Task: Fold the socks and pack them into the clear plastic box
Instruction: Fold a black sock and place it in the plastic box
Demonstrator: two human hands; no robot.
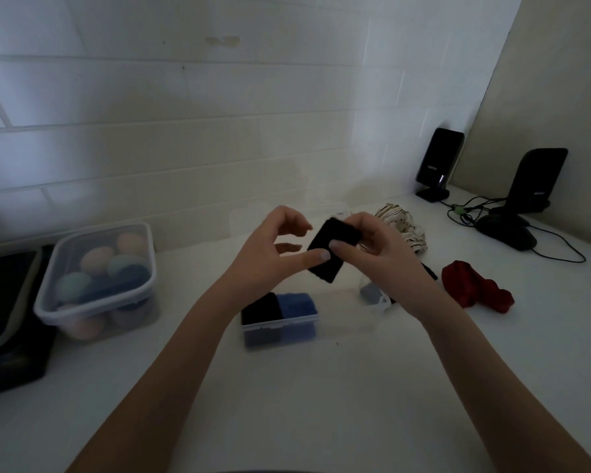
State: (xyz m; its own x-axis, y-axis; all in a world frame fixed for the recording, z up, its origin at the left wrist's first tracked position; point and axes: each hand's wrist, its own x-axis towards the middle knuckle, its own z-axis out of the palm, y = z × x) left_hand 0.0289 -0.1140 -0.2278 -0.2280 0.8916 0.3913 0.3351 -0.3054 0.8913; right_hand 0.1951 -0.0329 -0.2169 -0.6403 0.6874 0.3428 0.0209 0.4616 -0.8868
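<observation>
A folded black sock (328, 257) is held in the air above the clear plastic box (348, 319). My right hand (379, 254) pinches its upper right part between thumb and fingers. My left hand (270, 257) touches its lower left edge with the thumb, the other fingers curled apart. In the box's left end lie a folded black sock (258, 307) and a folded blue sock (296, 303). A grey sock (371, 291) shows at the box's right end. On the table to the right lie a red sock (475, 290) and a striped sock (403, 223).
A lidded clear tub (96, 278) of pastel balls stands at the left, beside a dark case (7, 319). Two black speakers (439, 163) (534, 179), a mouse (507, 233) and cables sit at the back right. The white wall is close behind.
</observation>
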